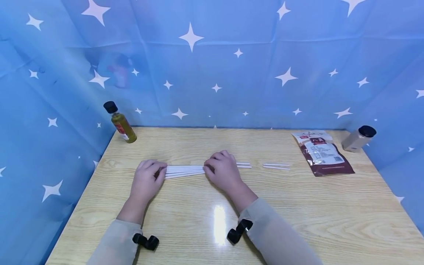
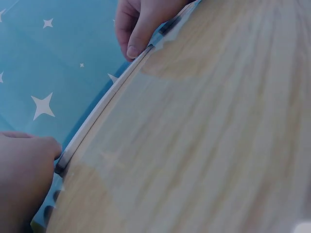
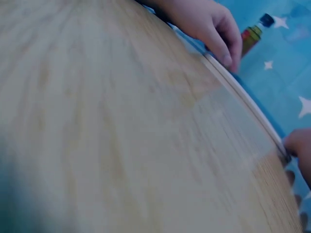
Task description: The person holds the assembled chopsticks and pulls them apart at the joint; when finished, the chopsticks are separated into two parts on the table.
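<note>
Several thin white sticks [image 1: 183, 168] lie side by side on the table, left to right, spreading slightly toward their left ends. At those left ends my left hand [image 1: 147, 180] pinches the sticks between curled fingers and thumb. My right hand [image 1: 225, 172] grips them farther right, its thumb and fingers bent around them. Past the right hand, two stick ends [image 1: 244, 165] stick out. A separate pair of short white sticks [image 1: 276, 166] lies a little farther right, untouched. In the left wrist view the sticks [image 2: 103, 104] run between both hands; some fingertips are hidden.
A bottle of greenish-brown liquid [image 1: 123, 127] with a black cap stands at the back left. A maroon and white packet [image 1: 322, 154] lies at the back right, beside a black-lidded jar [image 1: 358, 139]. Behind the wooden table [image 1: 185, 221] hangs a blue star-patterned cloth [image 1: 215, 66].
</note>
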